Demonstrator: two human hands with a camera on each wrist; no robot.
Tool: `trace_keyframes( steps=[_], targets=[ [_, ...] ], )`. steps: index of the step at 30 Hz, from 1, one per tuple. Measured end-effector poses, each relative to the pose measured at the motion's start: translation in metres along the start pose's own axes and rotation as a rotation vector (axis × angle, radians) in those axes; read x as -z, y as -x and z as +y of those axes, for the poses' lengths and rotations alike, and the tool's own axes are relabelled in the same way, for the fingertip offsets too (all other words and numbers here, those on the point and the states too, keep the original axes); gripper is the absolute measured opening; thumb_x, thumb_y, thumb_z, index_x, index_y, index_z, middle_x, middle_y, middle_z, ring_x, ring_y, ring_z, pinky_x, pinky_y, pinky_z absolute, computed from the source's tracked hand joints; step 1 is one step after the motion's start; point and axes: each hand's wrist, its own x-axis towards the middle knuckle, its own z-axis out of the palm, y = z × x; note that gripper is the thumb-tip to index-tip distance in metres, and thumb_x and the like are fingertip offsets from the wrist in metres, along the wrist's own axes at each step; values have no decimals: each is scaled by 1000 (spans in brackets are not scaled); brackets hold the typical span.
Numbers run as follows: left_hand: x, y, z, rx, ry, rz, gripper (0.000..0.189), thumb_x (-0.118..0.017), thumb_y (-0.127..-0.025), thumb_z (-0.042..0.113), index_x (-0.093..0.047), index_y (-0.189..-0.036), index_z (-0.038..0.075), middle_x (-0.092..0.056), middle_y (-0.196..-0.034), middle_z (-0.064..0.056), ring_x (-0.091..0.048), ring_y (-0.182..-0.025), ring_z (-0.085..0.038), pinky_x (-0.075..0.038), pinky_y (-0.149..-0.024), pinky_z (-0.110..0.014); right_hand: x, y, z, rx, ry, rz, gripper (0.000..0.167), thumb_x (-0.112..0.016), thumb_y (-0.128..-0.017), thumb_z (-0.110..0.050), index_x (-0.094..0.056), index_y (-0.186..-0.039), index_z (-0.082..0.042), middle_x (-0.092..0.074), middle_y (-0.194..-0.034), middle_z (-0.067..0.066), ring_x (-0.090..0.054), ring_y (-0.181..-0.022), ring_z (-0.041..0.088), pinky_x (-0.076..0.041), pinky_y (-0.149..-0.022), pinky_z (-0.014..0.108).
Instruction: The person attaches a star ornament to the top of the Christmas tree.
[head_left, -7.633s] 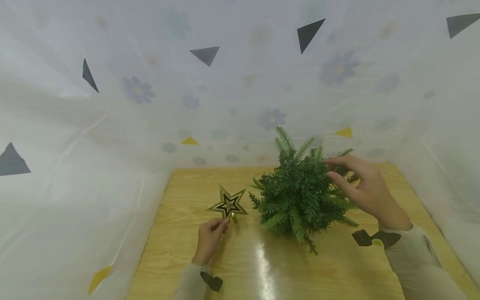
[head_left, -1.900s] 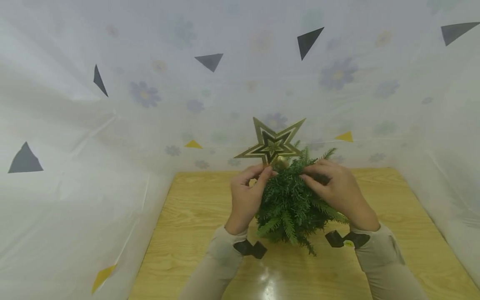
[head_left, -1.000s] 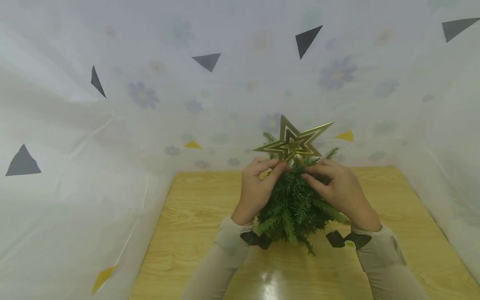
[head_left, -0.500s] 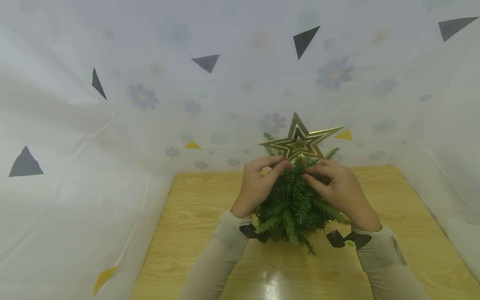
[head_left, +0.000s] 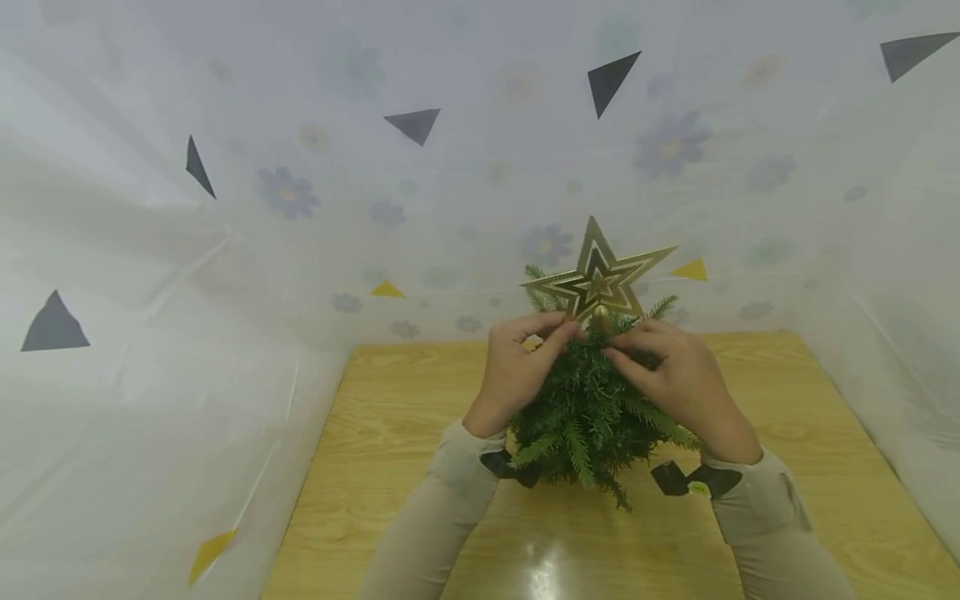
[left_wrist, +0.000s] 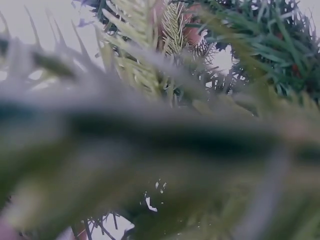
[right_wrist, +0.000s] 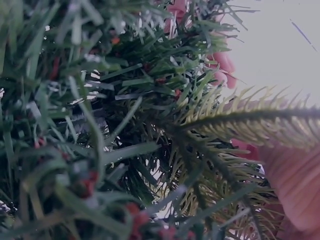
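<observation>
A gold star tree topper (head_left: 597, 283) stands over the top of a small artificial Christmas tree (head_left: 588, 408) in the head view. My left hand (head_left: 516, 371) pinches the star's lower left point between thumb and fingers. On the other side, my right hand (head_left: 681, 375) pinches a green sprig at the treetop. The star's rounded gold base (head_left: 601, 317) sits between the two hands, and its lower end is hidden by foliage. Blurred needles (left_wrist: 150, 140) fill most of the left wrist view. Part of a hand (right_wrist: 295, 180) shows behind branches in the right wrist view.
The tree stands on a wood-grain table (head_left: 375, 433). White translucent sheeting (head_left: 465, 183) with faded flowers and dark and yellow triangles surrounds the table at the back and sides. Black wrist cameras sit on both sleeves (head_left: 757, 500).
The star was low at the left; my left hand has carried it up and right to the treetop. My right hand moved inward to the top sprig. In the last half second the star tilted slightly.
</observation>
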Motion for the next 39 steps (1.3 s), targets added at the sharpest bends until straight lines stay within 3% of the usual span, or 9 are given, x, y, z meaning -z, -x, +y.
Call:
trace_keyframes(
  steps=[4, 8, 11, 17, 24, 28, 39],
  targets=[
    [1, 2, -5, 9, -27, -18, 18, -69, -102, 15, -80, -102, 1, -78, -93, -7, -70, -81, -21, -49, -67, -34, -1, 0, -1, -12, 2, -2, 15, -83, -85, -3, -82, -99, -8, -66, -84, -1, -48, -63, 8, -42, -55, 31],
    [2, 2, -8, 11, -60, -38, 19, -68, -102, 19, -81, -102, 4, -78, -94, -3, -70, -81, -15, -43, -60, -31, 0, -1, -1, -21, 2, 0, 14, -83, -85, -3, -82, -98, -7, -71, -91, 6, -59, -67, 15, -47, -57, 36],
    [2, 2, -8, 18, -93, -44, 19, -68, -103, 19, -81, -101, 5, -78, -93, -2, -69, -80, -13, -44, -61, -30, -1, -1, -2, -18, 6, 1, 14, -83, -85, -3, -82, -98, -7, -73, -96, 9, -63, -70, 18, -49, -58, 38],
    [4, 1, -6, 14, -145, -58, 19, -67, -103, 17, -80, -99, 4, -77, -91, -3, -67, -80, -7, -53, -69, -39, -3, -1, -2, -8, 18, 8, 14, -84, -84, -3, -82, -97, -6, -70, -89, 7, -53, -63, 11, -44, -54, 33],
    [6, 2, -8, 16, -177, -72, 19, -66, -104, 19, -80, -106, 6, -76, -86, -1, -65, -76, -5, -46, -58, -27, -5, -1, -1, 5, 19, 15, 14, -84, -83, -4, -82, -97, -7, -63, -80, 1, -43, -60, 8, -39, -52, 30],
    [7, 1, -6, 8, -206, -82, 19, -65, -104, 17, -80, -108, 6, -75, -85, -1, -63, -73, -5, -41, -54, -25, -6, -2, 0, 12, 15, 15, 15, -84, -83, -4, -82, -97, -7, -64, -83, 2, -47, -62, 9, -41, -53, 31],
    [10, 0, -6, -31, -264, -108, 17, -66, -103, 14, -80, -107, 3, -74, -82, -2, -59, -66, -3, -45, -58, -25, -8, -3, -1, 21, 19, 29, 14, -85, -82, -3, -82, -96, -6, -66, -85, 5, -48, -60, 9, -42, -52, 31]
  ],
)
